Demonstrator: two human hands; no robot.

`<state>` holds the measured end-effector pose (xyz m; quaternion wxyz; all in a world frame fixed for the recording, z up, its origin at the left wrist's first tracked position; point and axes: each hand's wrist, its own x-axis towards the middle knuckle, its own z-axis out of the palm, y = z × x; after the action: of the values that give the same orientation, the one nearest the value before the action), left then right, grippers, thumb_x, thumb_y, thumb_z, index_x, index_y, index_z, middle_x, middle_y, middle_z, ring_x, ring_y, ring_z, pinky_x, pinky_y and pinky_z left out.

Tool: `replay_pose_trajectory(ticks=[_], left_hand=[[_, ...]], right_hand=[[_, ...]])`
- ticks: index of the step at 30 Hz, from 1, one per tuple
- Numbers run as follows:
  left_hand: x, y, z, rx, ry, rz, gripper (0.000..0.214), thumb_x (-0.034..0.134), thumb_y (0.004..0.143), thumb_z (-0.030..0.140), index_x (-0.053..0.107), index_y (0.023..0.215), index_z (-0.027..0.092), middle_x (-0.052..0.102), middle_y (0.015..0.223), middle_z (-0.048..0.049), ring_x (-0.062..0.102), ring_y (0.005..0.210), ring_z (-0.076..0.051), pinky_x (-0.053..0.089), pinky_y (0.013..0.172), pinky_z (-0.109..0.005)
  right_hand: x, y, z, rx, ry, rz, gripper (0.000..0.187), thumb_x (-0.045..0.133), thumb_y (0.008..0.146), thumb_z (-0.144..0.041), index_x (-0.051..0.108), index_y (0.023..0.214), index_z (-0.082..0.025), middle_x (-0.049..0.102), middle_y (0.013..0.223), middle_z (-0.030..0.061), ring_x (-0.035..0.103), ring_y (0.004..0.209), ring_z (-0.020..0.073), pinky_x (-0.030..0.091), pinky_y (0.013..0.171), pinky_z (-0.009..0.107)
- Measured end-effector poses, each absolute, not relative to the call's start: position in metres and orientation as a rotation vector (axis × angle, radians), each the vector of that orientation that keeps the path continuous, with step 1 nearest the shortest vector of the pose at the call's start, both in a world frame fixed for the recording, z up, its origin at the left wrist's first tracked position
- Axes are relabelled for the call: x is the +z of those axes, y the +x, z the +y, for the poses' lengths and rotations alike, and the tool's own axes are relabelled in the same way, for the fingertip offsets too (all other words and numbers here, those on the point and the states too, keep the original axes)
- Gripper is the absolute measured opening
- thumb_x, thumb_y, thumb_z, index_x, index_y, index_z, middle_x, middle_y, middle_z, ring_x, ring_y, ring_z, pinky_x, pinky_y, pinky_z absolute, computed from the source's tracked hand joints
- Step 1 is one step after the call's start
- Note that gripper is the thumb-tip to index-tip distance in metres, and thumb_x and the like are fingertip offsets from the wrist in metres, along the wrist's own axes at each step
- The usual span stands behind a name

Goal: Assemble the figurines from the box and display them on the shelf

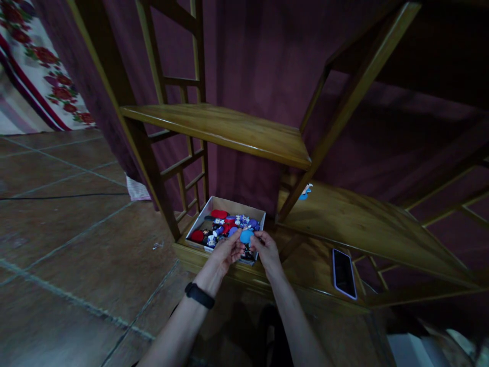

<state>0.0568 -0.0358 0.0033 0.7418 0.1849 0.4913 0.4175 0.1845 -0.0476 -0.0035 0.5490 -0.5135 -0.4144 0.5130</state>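
Between my two hands is a small figurine with a round blue base (246, 236), held over the front part of an open box. My left hand (229, 251) pinches it from the left, thumb at its edge and the other fingers curled below. From the right, the fingers of my right hand (266, 248) close on its other edge. The cardboard box (252, 208) sits on the lowest shelf. Inside lie several small figurines (229, 224) with red, purple and black parts, jumbled together. My forearms and hands cover part of the box's front.
A wooden shelf board (229, 127) juts out above the box. To the right, another figurine with a blue base (305, 192) is on a slanting-looking wooden shelf (344, 214). A phone (344, 273) lies on the lower board. A thin cable (64, 197) crosses the tiled floor.
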Motion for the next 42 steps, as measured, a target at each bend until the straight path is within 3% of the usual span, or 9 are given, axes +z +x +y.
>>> replay_pose_trajectory(ticks=[8, 14, 18, 23, 30, 36, 42], left_hand=[[0.007, 0.058, -0.038, 0.886, 0.359, 1.024, 0.039, 0.066, 0.066, 0.048, 0.064, 0.074, 0.01, 0.064, 0.058, -0.0059, 0.059, 0.047, -0.01, 0.046, 0.043, -0.016], [0.006, 0.061, -0.039, 1.047, 0.321, 0.915, 0.011, 0.067, 0.07, 0.016, 0.063, 0.079, 0.01, 0.068, 0.069, -0.0072, 0.064, 0.06, -0.011, 0.052, 0.056, -0.017], [0.004, 0.062, -0.039, 1.152, 0.315, 0.907, 0.006, 0.066, 0.068, 0.005, 0.063, 0.071, 0.01, 0.067, 0.067, -0.0036, 0.064, 0.06, -0.01, 0.054, 0.061, -0.017], [0.001, 0.063, -0.039, 1.201, 0.373, 0.95, 0.011, 0.071, 0.062, 0.006, 0.064, 0.07, 0.011, 0.066, 0.069, -0.0025, 0.063, 0.06, -0.009, 0.053, 0.057, -0.017], [0.0, 0.066, -0.041, 1.199, 0.538, 1.044, 0.023, 0.074, 0.058, 0.01, 0.066, 0.079, 0.013, 0.063, 0.064, 0.0002, 0.058, 0.053, -0.006, 0.049, 0.051, -0.015], [0.001, 0.067, -0.041, 1.227, 0.539, 1.008, 0.035, 0.074, 0.059, 0.01, 0.063, 0.092, 0.014, 0.065, 0.07, -0.0021, 0.062, 0.061, -0.01, 0.05, 0.06, -0.019], [0.003, 0.069, -0.044, 1.228, 0.589, 0.934, 0.041, 0.076, 0.054, 0.012, 0.063, 0.093, 0.013, 0.065, 0.071, -0.0025, 0.061, 0.064, -0.01, 0.049, 0.065, -0.022]], right_hand=[[-0.008, 0.187, -0.047, 1.222, -1.159, -0.995, 0.02, 0.064, 0.065, -0.037, 0.062, 0.076, -0.021, 0.061, 0.07, -0.0021, 0.054, 0.06, 0.0124, 0.046, 0.061, 0.026], [-0.016, 0.19, -0.044, 1.228, -1.168, -0.971, 0.021, 0.062, 0.067, -0.03, 0.064, 0.086, -0.023, 0.065, 0.084, -0.0005, 0.059, 0.075, 0.0158, 0.047, 0.073, 0.03], [-0.017, 0.19, -0.044, 1.256, -1.203, -0.962, 0.026, 0.062, 0.066, -0.03, 0.065, 0.091, -0.022, 0.067, 0.087, 0.0007, 0.06, 0.081, 0.018, 0.046, 0.08, 0.033], [-0.012, 0.189, -0.049, 1.279, -1.165, -0.962, 0.035, 0.063, 0.067, -0.033, 0.063, 0.1, -0.022, 0.065, 0.1, 0.0018, 0.058, 0.093, 0.0195, 0.044, 0.084, 0.032], [-0.003, 0.19, -0.049, 1.28, -1.189, -1.012, 0.036, 0.066, 0.065, -0.039, 0.064, 0.097, -0.022, 0.066, 0.094, 0.0011, 0.058, 0.088, 0.0184, 0.045, 0.079, 0.03], [-0.004, 0.189, -0.047, 1.348, -1.128, -0.83, 0.033, 0.068, 0.063, -0.04, 0.064, 0.09, -0.021, 0.065, 0.091, 0.0007, 0.059, 0.078, 0.0143, 0.047, 0.073, 0.027], [-0.006, 0.19, -0.047, 1.365, -1.108, -0.668, 0.036, 0.071, 0.061, -0.038, 0.064, 0.091, -0.021, 0.065, 0.095, 0.0019, 0.059, 0.079, 0.0147, 0.049, 0.075, 0.03]])
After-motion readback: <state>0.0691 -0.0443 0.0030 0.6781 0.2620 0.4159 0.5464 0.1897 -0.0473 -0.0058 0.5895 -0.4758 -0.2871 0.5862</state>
